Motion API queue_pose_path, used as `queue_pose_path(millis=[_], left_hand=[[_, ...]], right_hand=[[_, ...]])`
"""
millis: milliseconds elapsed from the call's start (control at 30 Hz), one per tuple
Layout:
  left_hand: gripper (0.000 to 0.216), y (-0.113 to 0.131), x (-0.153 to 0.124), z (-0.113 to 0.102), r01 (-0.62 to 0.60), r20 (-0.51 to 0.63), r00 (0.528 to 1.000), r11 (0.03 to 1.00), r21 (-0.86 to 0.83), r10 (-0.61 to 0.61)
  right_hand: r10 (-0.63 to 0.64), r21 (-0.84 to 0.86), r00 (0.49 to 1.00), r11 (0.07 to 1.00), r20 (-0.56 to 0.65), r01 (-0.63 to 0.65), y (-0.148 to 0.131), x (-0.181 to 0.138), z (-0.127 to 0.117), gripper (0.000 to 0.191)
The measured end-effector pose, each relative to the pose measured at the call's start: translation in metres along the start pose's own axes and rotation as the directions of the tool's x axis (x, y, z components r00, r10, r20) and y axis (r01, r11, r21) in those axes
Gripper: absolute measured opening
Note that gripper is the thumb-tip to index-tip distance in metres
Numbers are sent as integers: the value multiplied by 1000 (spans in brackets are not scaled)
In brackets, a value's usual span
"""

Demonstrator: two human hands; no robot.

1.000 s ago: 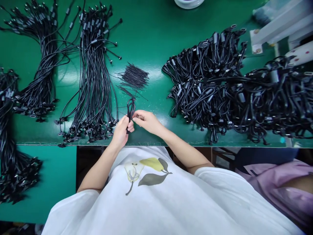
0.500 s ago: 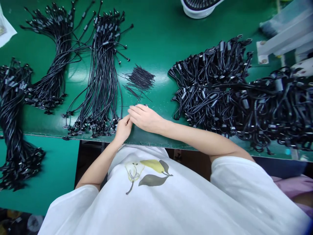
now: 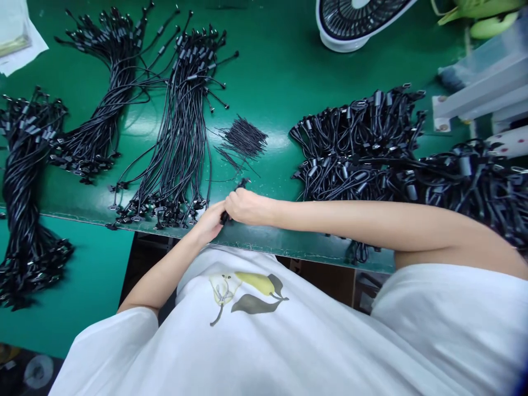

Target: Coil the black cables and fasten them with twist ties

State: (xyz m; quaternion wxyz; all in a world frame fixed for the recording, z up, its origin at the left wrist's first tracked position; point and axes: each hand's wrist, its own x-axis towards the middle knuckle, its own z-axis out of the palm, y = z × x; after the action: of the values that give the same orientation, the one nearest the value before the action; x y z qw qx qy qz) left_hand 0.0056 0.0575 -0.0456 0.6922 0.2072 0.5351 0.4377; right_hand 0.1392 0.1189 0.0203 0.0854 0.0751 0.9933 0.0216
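Clearly, from the head view, your two hands meet on one black cable bundle [image 3: 242,183], near the front edge of the green surface [image 3: 280,77] and just in front of your body. Your left grip [image 3: 212,220] closes on the bundle from its side, and your right grip [image 3: 247,207] is clenched over it, knuckles up; the two are touching or nearly so. One end pokes out beyond your right knuckles, and a darker stub shows between your hands. The rest is covered, so whether a wire tie is round it cannot be told.

The step in hand seems to be cinching or tidying that bundle at its middle. To do it well, let the left grip act as the clamp: firm enough that the loops cannot slip past one another, yet not so hard that the cable kinks. Turn with the right fingertips, close to the bundle, and leave the plug ends free of the pinch. Springy cable like this probably fans out if the clamp loosens early.

Work clear of the loose pile of short black wire ties [image 3: 246,136] just beyond your hands, and of the straight cables [image 3: 185,121] on the left, whose plugs could snag.
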Motion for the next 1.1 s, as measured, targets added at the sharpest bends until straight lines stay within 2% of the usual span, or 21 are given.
queue_pose_path(millis=[67, 133, 167, 233, 300, 333, 367, 433, 500, 567, 600, 667, 767, 833, 900, 967, 1000, 1033, 1100], left_hand=[[21, 4, 4, -1, -44, -40, 998, 997, -58, 42], [16, 13, 5, -5, -159, -78, 985, 984, -86, 153], [14, 17, 3, -8, -250, -93, 965, 966, -62, 244], [9, 24, -3, -13, -438, -76, 891, 891, 118, 448], [15, 26, -8, -16, -522, 32, 829, 752, 402, 558], [20, 25, -10, -16, -513, 88, 828, 686, 515, 554], [21, 23, -10, -16, -481, 111, 847, 660, 577, 520], [20, 20, -6, -15, -396, 78, 898, 719, 572, 432], [23, 22, -1, -15, -329, 14, 933, 834, 442, 360], [30, 28, 0, -18, -337, -15, 935, 900, 276, 355], [34, 31, -2, -19, -366, -8, 926, 905, 218, 377], [39, 35, -9, -21, -422, 31, 905, 885, 195, 425], [45, 29, -19, -20, -440, 118, 895, 811, 386, 429], [35, 20, -20, -17, -433, 79, 891, 787, 440, 446], [22, 12, -18, -15, -443, 18, 881, 808, 388, 473], [40, 8, -16, -12, -421, 41, 902, 859, 291, 429], [46, 7, -16, -11, -392, 84, 920, 886, 248, 383], [49, 6, -16, -9, -356, 127, 934, 909, 217, 335], [49, 5, -18, -6, -311, 132, 947, 936, 167, 291]], right_hand=[[204, 200, 979, 959, 3, -201, 2, 6, 4, 29], [415, 404, 910, 835, -18, -373, 5, 11, 10, 28], [497, 514, 868, 750, -21, -417, 7, 12, 14, 28], [599, 706, 801, 564, 8, -428, 12, 13, 21, 29], [659, 800, 752, 438, 24, -409, 15, 11, 26, 29], [687, 811, 726, 419, 11, -409, 15, 10, 26, 28], [708, 803, 706, 430, -16, -412, 14, 8, 25, 28], [693, 761, 716, 508, -84, -403, 6, 5, 20, 27], [612, 711, 783, 600, -112, -367, -6, 4, 15, 25], [538, 671, 839, 649, -74, -357, -14, 3, 13, 23], [532, 658, 846, 651, -41, -378, -15, 3, 14, 23], [578, 643, 816, 624, 4, -445, -11, 3, 18, 23], [674, 654, 738, 572, -30, -496, 1, 2, 25, 25], [695, 673, 717, 558, -58, -486, 6, 1, 26, 25], [694, 707, 717, 542, -71, -454, 6, 0, 25, 24], [686, 784, 724, 488, -73, -383, 3, -2, 24, 24], [682, 841, 728, 431, -66, -327, 2, -3, 23, 25], [676, 902, 735, 346, -49, -258, 1, -4, 22, 27], [648, 989, 762, 109, 7, -102, 1, -6, 22, 31]])
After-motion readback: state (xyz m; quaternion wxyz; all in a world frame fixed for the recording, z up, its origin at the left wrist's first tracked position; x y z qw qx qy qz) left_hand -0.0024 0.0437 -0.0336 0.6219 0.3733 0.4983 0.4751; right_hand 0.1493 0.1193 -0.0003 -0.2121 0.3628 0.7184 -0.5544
